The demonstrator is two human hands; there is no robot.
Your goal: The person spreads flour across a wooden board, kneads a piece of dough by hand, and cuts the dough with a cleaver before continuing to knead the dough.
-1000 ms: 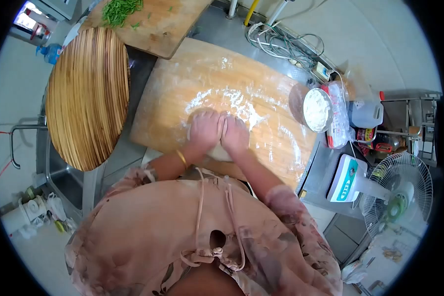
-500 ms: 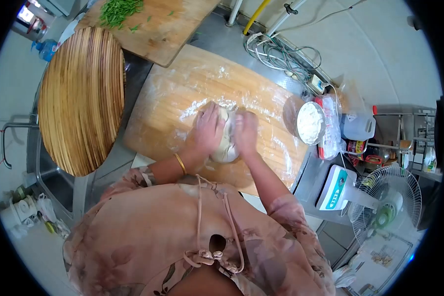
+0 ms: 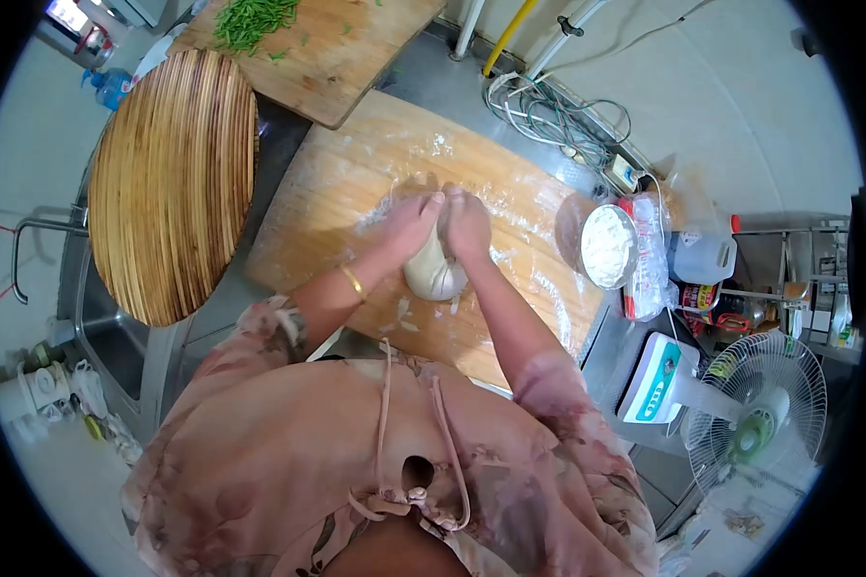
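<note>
A pale lump of dough (image 3: 431, 273) lies on a floured wooden board (image 3: 308, 221), its near end rounded and bare. Its far end is under my hands and partly hidden. My left hand (image 3: 416, 225), with a gold bangle at the wrist, grips the dough's upper left side. From the right, my right hand (image 3: 467, 223) closes around the same end, the two hands nearly meeting at the fingertips. White flour is smeared on the board around them.
A bowl of flour (image 3: 608, 246) sits at the board's right edge, near a kitchen scale (image 3: 656, 380) and a fan (image 3: 760, 413). On the left, a round slatted lid (image 3: 175, 188) covers part of the sink (image 3: 111, 332). Chopped greens (image 3: 252, 23) lie on another board (image 3: 342, 72); coiled cables (image 3: 548, 115) are behind.
Both hands have moved closer together and toward the dough's far end, now wrapped around it. More of its near end shows. The whole view has shifted slightly.
</note>
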